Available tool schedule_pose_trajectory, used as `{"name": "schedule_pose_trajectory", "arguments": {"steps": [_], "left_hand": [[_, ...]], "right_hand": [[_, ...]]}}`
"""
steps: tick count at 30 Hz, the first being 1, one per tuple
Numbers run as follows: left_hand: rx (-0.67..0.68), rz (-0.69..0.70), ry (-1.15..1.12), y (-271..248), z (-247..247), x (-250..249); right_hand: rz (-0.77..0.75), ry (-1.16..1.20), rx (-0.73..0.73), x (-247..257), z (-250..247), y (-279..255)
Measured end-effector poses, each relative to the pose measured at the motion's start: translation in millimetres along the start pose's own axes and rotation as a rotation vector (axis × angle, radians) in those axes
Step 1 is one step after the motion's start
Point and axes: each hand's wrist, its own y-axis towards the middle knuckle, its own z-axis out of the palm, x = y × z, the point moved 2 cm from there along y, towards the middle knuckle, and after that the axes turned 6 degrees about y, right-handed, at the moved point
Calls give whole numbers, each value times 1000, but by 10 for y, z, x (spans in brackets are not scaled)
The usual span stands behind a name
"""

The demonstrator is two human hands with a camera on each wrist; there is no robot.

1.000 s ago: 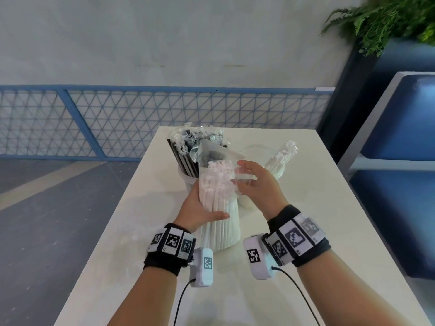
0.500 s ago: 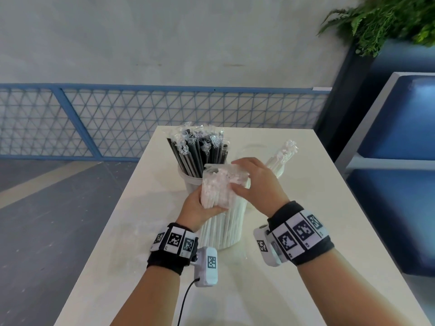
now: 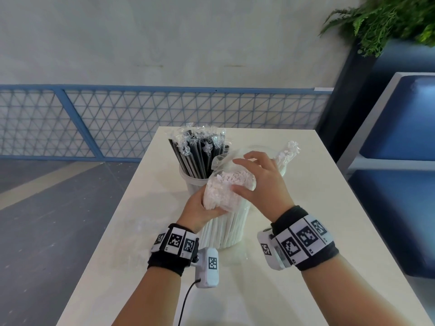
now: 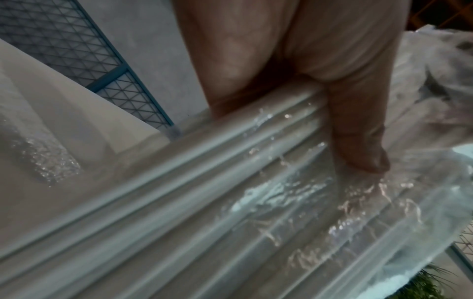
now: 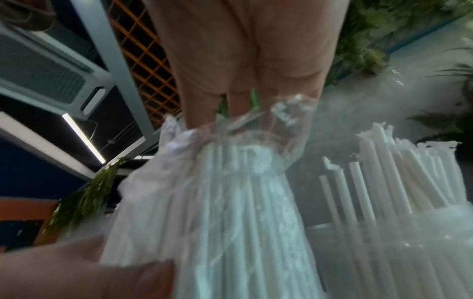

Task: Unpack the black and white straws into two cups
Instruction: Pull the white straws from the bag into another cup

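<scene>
A bundle of white straws in a clear plastic bag (image 3: 226, 191) stands on the table (image 3: 306, 208). My left hand (image 3: 202, 205) grips it from the left, thumb across the front (image 4: 358, 141). My right hand (image 3: 249, 175) lies over the bag's top, and its fingers (image 5: 204, 105) pinch the loose plastic mouth (image 5: 230, 137). Behind the bundle, black straws (image 3: 200, 156) fill a translucent cup (image 3: 191, 187). To the right, a clear cup (image 3: 283, 170) holds a few white straws (image 3: 288, 151), also seen in the right wrist view (image 5: 399, 172).
A crumpled clear wrapper (image 3: 138, 229) lies on the table's left side. The table's left edge drops to a grey floor, with a blue mesh fence (image 3: 117, 121) beyond. A blue bench (image 3: 400, 137) and a plant (image 3: 388, 20) stand to the right.
My right hand has moved from the bag's right side up onto its top, folding the loose plastic flap down. The left hand keeps its grip on the bundle.
</scene>
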Motion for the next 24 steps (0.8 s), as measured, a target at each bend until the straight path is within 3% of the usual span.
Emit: {"name": "schedule_pose_trajectory", "arguments": {"steps": [5,12,17,24], "left_hand": [[12,28,5,26,1,-22],[63,34,53,47,3,-31],[61,-1,-5,27,-7,8],[87,-8,-28,17,-33,8]], "right_hand": [[-83,-68,60,10,20,-63],[87,-66,191,-69,66,-81],[163,-11,-13,-120,102,-150],[269,264,-96,-200,171,-220]]}}
